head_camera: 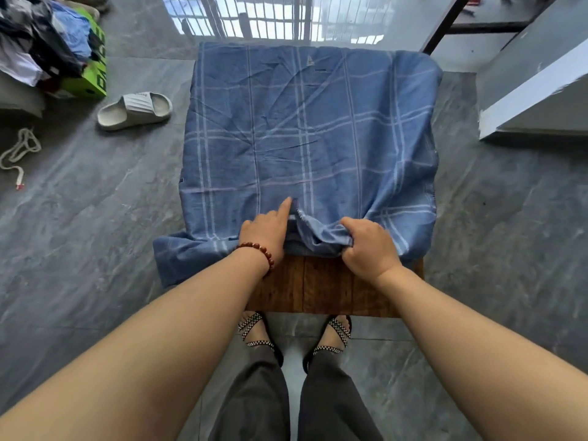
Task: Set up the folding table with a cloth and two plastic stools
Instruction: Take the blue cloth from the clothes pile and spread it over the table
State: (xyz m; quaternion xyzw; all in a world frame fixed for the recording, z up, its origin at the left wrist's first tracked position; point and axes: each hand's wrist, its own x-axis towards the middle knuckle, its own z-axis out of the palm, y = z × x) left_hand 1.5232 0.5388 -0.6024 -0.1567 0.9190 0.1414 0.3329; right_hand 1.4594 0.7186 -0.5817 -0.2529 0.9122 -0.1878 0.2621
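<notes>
Blue checked cloth (305,132) lies spread over the folding table (318,284), creased, covering most of the top. A strip of brown wood along the near edge is bare. At the near left corner the cloth hangs off the table's side; on the right it drapes over the edge.

Right hand (370,246): fingers curled tight, clamped on a bunched fold of the cloth's near hem, knuckles up, just above the bare wood.

Left hand (265,232): index finger straight, tip pressing down on the cloth beside the bunched fold. The other fingers are curled under; cannot tell whether they pinch any fabric. A bracelet (259,249) of red-brown beads sits on this wrist. The two hands are near each other, with the gathered fold between them.

Below the table edge: two feet in checker-strapped sandals (254,332) on the grey tiled floor (95,218).

Left of the table, apart from it: a pale slipper (135,110), a green box (92,68) with a heap of clothes (38,36) on it, and a coil of rope (19,151).
</notes>
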